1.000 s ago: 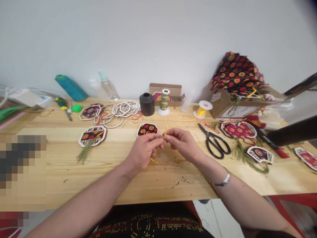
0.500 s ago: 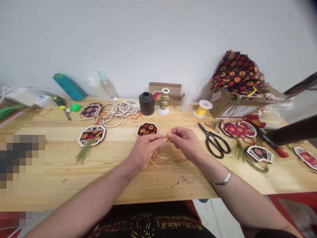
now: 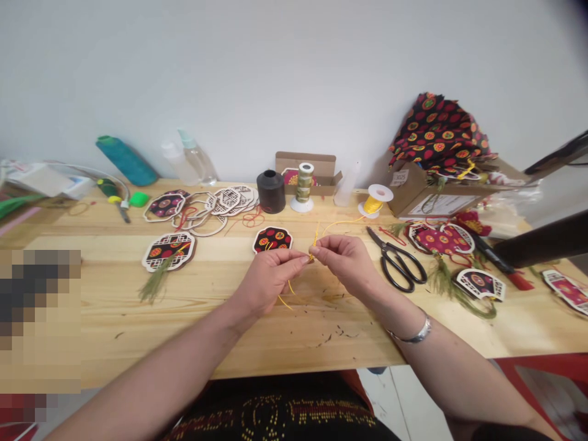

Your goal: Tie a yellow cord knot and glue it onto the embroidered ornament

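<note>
Over the middle of the wooden table, my left hand [image 3: 274, 274] pinches a thin yellow cord [image 3: 287, 302] between thumb and forefinger. My right hand [image 3: 342, 260] pinches the same cord just beside it, the fingertips of both hands almost touching. Loose cord ends hang below my left hand, and another length runs back to a white spool of yellow cord [image 3: 378, 201]. Just behind my left hand lies an octagonal patterned ornament [image 3: 272, 239] with a pale rim; yellow cord shows at its lower part. The cord between my fingertips is mostly hidden.
Black-handled scissors [image 3: 397, 260] lie to the right of my hands. A dark thread cone [image 3: 271, 193] and a gold thread spool [image 3: 304, 184] stand behind. A tasselled ornament [image 3: 168, 250] lies left; a cardboard box [image 3: 441, 193] with patterned fabric stands back right.
Both hands stay pinched on the yellow cord with only tiny finger shifts. The loose end below my left hand hangs slightly differently, and the whole view has shifted a little.
</note>
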`<state>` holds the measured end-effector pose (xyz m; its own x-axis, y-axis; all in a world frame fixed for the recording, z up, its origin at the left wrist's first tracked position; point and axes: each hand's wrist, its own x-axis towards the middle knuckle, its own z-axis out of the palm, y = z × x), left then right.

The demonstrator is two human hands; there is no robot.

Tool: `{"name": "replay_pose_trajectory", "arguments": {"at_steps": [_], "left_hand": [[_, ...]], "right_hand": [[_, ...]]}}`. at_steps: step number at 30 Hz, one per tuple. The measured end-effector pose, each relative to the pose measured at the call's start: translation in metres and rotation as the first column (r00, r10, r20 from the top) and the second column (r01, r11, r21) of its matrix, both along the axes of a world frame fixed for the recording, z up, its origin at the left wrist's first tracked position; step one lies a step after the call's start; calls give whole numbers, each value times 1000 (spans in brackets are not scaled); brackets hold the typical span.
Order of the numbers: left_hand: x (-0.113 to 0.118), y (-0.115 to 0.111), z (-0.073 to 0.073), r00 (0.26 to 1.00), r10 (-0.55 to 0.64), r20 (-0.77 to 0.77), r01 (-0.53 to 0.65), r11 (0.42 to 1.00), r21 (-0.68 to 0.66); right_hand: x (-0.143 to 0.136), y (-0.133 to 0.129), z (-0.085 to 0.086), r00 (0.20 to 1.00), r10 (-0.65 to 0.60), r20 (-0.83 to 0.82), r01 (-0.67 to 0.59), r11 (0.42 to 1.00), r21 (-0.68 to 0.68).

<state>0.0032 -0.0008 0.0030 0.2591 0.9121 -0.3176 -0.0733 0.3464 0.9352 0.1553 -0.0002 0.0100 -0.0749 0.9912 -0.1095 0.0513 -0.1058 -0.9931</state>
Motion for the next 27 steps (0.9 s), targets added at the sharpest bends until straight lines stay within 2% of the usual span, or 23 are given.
{"name": "replay_pose_trajectory", "arguments": {"at_steps": [7, 10, 17, 22, 27], "left_hand": [[-2, 1, -4, 1000, -8, 18, 6, 998, 63], [-2, 1, -5, 999, 14, 30, -15, 999, 52], [-2, 1, -5, 997, 62, 50, -64, 998, 20], [-1, 0, -1, 998, 66, -24, -66, 998, 5], [0, 0, -3, 999, 43, -2, -43, 999, 34]], "right_hand": [[0, -1, 3, 1000, 4, 18, -4, 1000, -4], [2, 0, 3, 999, 48, 25, -47, 999, -12], [5, 5, -1, 988, 127, -92, -134, 987, -85], [1, 2, 2, 994, 108, 23, -107, 994, -27], [1, 3, 3, 981, 95, 168, -107, 992, 62]]}}
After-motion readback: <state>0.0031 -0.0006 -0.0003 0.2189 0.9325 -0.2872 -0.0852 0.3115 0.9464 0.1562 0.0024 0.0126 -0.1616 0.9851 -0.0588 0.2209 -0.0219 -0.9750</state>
